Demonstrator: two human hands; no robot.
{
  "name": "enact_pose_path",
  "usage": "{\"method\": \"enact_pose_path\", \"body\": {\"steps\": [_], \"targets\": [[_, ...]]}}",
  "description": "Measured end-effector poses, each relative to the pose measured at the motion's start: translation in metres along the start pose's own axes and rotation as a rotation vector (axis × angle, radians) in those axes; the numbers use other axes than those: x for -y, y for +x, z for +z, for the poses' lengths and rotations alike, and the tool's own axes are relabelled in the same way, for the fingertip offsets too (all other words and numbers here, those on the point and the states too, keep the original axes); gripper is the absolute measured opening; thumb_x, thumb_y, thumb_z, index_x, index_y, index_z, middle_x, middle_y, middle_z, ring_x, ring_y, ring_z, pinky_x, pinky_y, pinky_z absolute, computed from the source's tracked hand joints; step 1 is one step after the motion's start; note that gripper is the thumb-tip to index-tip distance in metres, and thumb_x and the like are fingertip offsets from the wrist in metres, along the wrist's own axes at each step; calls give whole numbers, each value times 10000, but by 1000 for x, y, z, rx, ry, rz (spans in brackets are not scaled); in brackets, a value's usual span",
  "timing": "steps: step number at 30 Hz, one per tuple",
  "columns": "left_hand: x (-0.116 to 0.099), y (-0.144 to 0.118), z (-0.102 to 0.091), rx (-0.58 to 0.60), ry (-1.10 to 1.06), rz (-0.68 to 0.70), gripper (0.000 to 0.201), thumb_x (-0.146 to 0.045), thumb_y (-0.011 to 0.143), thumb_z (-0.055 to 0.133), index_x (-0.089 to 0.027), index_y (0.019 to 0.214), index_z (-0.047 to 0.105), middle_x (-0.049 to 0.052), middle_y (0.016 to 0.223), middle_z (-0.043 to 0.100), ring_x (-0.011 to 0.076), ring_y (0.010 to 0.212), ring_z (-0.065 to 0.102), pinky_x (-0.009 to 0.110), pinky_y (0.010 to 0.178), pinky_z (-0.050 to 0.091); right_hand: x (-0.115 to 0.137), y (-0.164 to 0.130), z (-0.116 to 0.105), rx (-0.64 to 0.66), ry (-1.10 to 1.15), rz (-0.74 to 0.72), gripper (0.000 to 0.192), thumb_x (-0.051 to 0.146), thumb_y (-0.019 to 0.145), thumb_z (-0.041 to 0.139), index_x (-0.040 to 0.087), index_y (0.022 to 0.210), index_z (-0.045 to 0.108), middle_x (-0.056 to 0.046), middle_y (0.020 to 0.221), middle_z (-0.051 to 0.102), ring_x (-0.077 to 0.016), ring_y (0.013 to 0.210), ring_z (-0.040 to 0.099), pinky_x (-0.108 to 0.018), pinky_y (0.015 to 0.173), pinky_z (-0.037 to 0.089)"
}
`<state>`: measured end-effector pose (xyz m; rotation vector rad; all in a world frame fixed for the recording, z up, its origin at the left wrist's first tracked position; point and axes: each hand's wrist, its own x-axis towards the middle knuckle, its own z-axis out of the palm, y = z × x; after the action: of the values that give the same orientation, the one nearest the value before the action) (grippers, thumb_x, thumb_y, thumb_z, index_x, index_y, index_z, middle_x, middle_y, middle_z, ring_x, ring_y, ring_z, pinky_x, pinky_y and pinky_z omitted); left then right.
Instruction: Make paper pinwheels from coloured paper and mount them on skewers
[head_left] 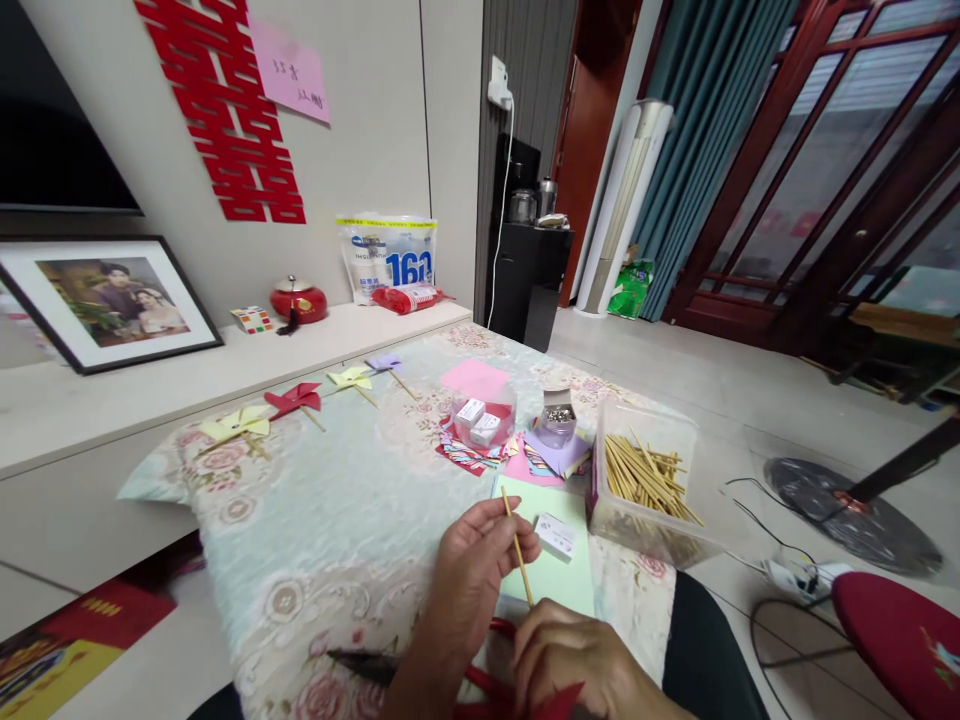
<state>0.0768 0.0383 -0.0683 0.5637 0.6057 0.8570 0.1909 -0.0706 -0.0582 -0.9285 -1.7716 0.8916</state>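
Your left grip (480,548) pinches the wooden stick (520,560) near its top; your right grip (571,652) closes around its lower end, red paper (559,702) beneath. Beyond, a white box (555,537) sits on green paper (574,590) on the tabletop (352,530).

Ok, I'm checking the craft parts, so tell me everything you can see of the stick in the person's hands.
The stick is slim, straight and yellowish tan, and looks like wood or bamboo. The left hand holds it near its upper end, the tip showing past the fingers. It slants down to the right hand, where curled fingers hide its lower end. Behind it lies a pale green sheet. Whether anything is fixed to the hidden end, I cannot tell.
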Motion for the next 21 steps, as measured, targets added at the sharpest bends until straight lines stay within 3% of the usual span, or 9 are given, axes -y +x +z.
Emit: {"method": "enact_pose_path", "body": {"steps": [8,11,13,17,21], "targets": [[-2,-2,-1,6,-5,16,443,-266,586,931,-115,967,762,40,728,711,130,587,647,246,552,508,2,-1,-4,56,0,10,463,624,959,499,228,773,649,-51,799,737,-198,840,685,-373,875,511],[-3,-3,0,-3,-12,35,451,-279,590,926,-121,983,768,38,727,705,104,554,615,207,488,439,4,-6,-15,-2,52,15,436,630,929,556,226,796,654,-62,837,745,-200,821,692,-361,834,526],[-3,-4,2,-4,-9,38,445,-291,584,926,-121,967,774,28,711,692,87,530,588,192,459,397,8,-9,-23,-48,38,24,355,545,923,620,213,802,655,-71,843,725,-190,792,678,-321,755,535],[-2,-5,6,-7,6,25,433,-319,583,920,-125,944,781,-3,655,645,58,487,532,170,424,330,17,-10,-39,-113,-132,65,65,183,869,648,199,807,633,-46,808,689,-166,757,654,-273,687,502],[-1,-8,7,-1,45,7,437,-346,596,903,-133,959,785,-24,645,614,43,460,505,162,414,307,29,1,-49,-89,-299,-31,154,62,802,554,195,851,615,-41,785,688,-172,738,648,-295,682,495]]}}
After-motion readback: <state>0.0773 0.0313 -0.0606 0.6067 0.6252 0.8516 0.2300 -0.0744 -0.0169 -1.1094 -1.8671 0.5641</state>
